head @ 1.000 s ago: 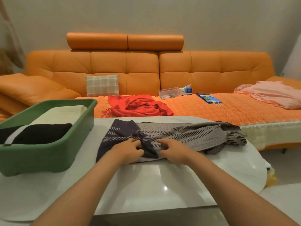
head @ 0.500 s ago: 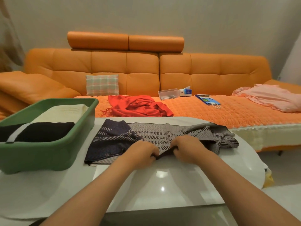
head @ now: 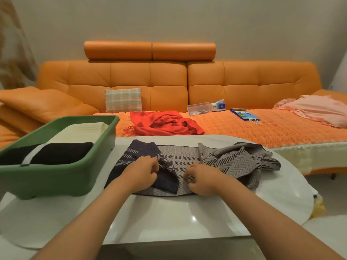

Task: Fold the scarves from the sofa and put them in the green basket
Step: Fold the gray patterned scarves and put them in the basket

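Left hand (head: 142,173) and right hand (head: 203,182) pinch the grey-navy zigzag woven scarf (head: 234,160) mid-frame; navy end's flipped over since 0.5 s ago, so fold 1 looks underway

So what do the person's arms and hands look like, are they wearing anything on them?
Nothing that shows. The left forearm and right forearm are bare to the picture's bottom edge, with no sleeve in view. The left hand and right hand have no gloves, and no watch, bracelet or ring can be seen on the sides facing the camera.
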The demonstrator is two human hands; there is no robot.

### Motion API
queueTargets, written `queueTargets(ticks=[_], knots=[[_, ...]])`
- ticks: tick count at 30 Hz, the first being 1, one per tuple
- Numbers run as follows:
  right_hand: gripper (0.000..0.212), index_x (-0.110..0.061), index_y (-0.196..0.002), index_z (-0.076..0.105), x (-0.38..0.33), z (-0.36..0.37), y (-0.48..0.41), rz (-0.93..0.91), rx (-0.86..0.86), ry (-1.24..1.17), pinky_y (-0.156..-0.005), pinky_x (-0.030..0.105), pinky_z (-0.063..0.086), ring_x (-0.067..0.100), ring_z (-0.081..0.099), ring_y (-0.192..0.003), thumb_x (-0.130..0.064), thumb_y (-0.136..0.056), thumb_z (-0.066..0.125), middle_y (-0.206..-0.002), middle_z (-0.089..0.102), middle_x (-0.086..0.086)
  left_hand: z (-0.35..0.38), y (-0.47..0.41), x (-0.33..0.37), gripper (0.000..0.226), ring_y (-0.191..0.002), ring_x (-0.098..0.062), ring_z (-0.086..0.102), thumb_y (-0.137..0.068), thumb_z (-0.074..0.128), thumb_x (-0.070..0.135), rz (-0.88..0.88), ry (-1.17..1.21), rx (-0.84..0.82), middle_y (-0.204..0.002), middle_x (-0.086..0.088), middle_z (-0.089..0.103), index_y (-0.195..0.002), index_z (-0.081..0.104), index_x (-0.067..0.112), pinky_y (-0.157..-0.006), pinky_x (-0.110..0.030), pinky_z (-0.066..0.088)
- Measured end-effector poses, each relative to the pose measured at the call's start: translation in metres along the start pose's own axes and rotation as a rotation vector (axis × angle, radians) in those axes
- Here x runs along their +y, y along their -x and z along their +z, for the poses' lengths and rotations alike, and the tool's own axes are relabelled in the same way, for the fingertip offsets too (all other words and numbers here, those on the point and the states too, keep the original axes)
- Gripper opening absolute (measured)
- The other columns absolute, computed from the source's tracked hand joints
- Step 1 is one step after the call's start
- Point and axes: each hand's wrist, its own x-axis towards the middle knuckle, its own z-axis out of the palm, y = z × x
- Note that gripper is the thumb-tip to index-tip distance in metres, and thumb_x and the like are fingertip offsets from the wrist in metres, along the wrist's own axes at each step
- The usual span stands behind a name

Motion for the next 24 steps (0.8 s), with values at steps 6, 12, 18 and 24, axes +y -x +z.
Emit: queueTargets(ticks=[6, 12, 18, 24], knots=[[0.035, -0.021, -0.096, 0.070, -0.015, -0.005, -0.012, 0.171, 0.148, 0.101, -0.085, 0.036, 0.051, 0.027, 0.064, -0.098, -0.044, -0.089, 0.045, -0.102, 0.069, 0.002, -0.002, 0.022, -0.038, 0.050, -0.117, -0.011, 0.042, -0.077, 0.063, 0.031, -0.052, 0.041, -0.156, -0.119, 0.011, 0.042, -0.125, 0.049, 0.032, -0.102, -0.031, 0.040], [0.042, -0.015, -0.080, 0.068, -0.052, 0.010, -0.032, 0.319, 0.209, -0.101, -0.069, 0.030, 0.045, 0.025, 0.064, -0.084, -0.056, -0.082, 0.057, -0.078, 0.065, -0.002, 0.002, 0.035, -0.058, 0.066, -0.127, -0.005, 0.045, -0.085, 0.070, 0.041, -0.044, 0.088, -0.048, -0.138, 0.011, 0.048, -0.143, 0.041, 0.028, -0.107, -0.025, 0.038], [0.029, -0.012, -0.066, 0.054, -0.069, -0.004, -0.044, 0.437, 0.401, -0.734, -0.065, 0.040, 0.052, 0.028, 0.058, -0.067, -0.021, -0.093, 0.051, -0.066, 0.056, 0.006, 0.007, 0.038, -0.065, 0.064, -0.126, -0.010, 0.048, -0.083, 0.068, 0.051, 0.023, -0.030, 0.103, -0.136, 0.012, 0.051, -0.140, 0.046, 0.029, -0.106, -0.030, 0.040], [0.027, -0.003, -0.078, 0.041, -0.073, -0.026, -0.032, 0.576, 0.336, -1.403, -0.042, 0.030, 0.046, 0.027, 0.058, -0.049, -0.011, -0.104, 0.045, -0.073, 0.061, 0.018, 0.001, 0.035, -0.061, 0.054, -0.117, -0.019, 0.055, -0.087, 0.056, 0.010, 0.104, -0.178, 0.171, -0.128, 0.008, 0.058, -0.136, 0.054, 0.031, -0.089, -0.032, 0.045]])
